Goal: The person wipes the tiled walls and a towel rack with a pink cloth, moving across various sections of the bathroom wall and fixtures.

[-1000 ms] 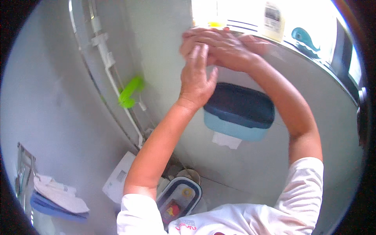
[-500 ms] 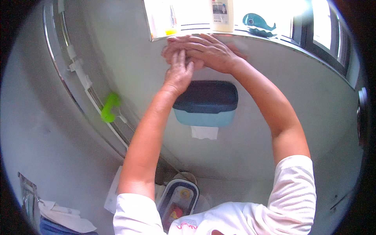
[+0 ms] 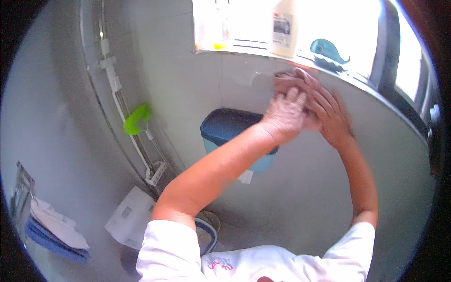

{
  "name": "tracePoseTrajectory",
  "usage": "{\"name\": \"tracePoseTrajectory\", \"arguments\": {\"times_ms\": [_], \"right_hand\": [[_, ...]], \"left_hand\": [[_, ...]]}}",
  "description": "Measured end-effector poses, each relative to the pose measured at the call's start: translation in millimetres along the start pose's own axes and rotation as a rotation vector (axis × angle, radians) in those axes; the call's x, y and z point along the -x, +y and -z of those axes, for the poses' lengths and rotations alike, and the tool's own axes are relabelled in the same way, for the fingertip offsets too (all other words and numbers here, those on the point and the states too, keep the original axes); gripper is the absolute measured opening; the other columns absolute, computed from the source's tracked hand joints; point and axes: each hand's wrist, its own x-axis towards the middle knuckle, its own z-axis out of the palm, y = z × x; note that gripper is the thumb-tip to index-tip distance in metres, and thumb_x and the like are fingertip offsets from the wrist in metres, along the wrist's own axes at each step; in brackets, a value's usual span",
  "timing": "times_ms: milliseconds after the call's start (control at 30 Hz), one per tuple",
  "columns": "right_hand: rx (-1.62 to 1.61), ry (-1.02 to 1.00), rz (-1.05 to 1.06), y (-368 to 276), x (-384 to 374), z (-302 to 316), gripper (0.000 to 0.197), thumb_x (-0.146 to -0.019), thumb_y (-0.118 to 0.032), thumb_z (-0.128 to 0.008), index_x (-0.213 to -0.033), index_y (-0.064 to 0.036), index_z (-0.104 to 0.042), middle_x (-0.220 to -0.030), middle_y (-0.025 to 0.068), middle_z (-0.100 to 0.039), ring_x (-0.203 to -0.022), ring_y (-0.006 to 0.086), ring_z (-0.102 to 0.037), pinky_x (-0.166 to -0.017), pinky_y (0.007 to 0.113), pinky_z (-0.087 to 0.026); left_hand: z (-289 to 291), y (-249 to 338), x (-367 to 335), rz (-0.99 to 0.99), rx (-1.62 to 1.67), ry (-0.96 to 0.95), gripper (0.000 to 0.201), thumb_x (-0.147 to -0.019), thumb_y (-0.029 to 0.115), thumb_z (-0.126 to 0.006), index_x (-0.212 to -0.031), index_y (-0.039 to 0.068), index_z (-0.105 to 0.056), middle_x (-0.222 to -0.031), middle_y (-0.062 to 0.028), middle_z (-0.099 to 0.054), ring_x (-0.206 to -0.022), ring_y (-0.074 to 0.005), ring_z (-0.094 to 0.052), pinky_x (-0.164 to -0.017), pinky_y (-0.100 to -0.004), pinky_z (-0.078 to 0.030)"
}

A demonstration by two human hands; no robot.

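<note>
Cloth [image 3: 296,81], pinkish, bunched against the tiled wall [image 3: 244,87] below the windowsill [image 3: 359,81]; right hand [image 3: 334,116] flattened over it; left hand [image 3: 284,115] touching, grip I can't tell; wiping looks unfinished, remainder unclear.

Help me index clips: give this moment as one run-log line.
left hand: on pinkish cloth | right hand: touching cloth | cloth: against grey wall | whale figure: on window ledge
</note>
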Motion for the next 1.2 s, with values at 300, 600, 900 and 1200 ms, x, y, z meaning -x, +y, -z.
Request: {"name": "tracePoseTrajectory", "arguments": {"times_ms": [300, 600, 900, 1200], "right_hand": [[-0.194, 0.090, 0.168, -28, -73, -30, 0.049, -0.079, -0.013, -0.064, -0.126, -0.0090, -0.054, -0.140, 0.0090, -0.045, -0.134, 0.0286, -0.039, -0.113, 0.047, -0.030], [-0.148, 0.254, 0.301, -100, -210, -78, 0.070, -0.079, -0.036, -0.069, -0.142, -0.0202, -0.042, -0.147, -0.0005, -0.037, -0.141, 0.0172, -0.026, -0.120, 0.043, -0.017], [-0.279, 0.191, 0.211, -138, -239, -81, 0.067, -0.078, -0.025, -0.072, -0.139, -0.0254, -0.046, -0.149, -0.0072, -0.036, -0.140, 0.0163, -0.027, -0.119, 0.037, -0.023], [-0.279, 0.418, 0.327, -160, -248, -63, 0.052, -0.076, -0.022, -0.074, -0.125, -0.0226, -0.056, -0.139, -0.0023, -0.051, -0.127, 0.0195, -0.048, -0.103, 0.039, -0.040]], "left_hand": [[25, -39, 13, 0.142, -0.209, 0.154, 0.053, -0.090, 0.029, -0.053, -0.135, 0.004, -0.042, -0.135, -0.0214, -0.042, -0.115, -0.0422, -0.049, -0.096, -0.0493, -0.043], [72, -164, 44, 0.300, 0.008, 0.308, 0.066, -0.094, 0.032, -0.048, -0.147, 0.002, -0.022, -0.149, -0.0240, -0.028, -0.138, -0.0370, -0.031, -0.114, -0.0414, -0.026], [72, -203, 83, 0.384, 0.231, 0.239, 0.075, -0.092, 0.034, -0.055, -0.148, -0.001, -0.020, -0.151, -0.0259, -0.025, -0.139, -0.0370, -0.029, -0.114, -0.0397, -0.025], [154, -242, 160, 0.249, -0.621, 0.568, 0.066, -0.089, 0.025, -0.058, -0.145, 0.004, -0.030, -0.149, -0.0190, -0.032, -0.138, -0.0363, -0.030, -0.111, -0.0515, -0.023]]}}
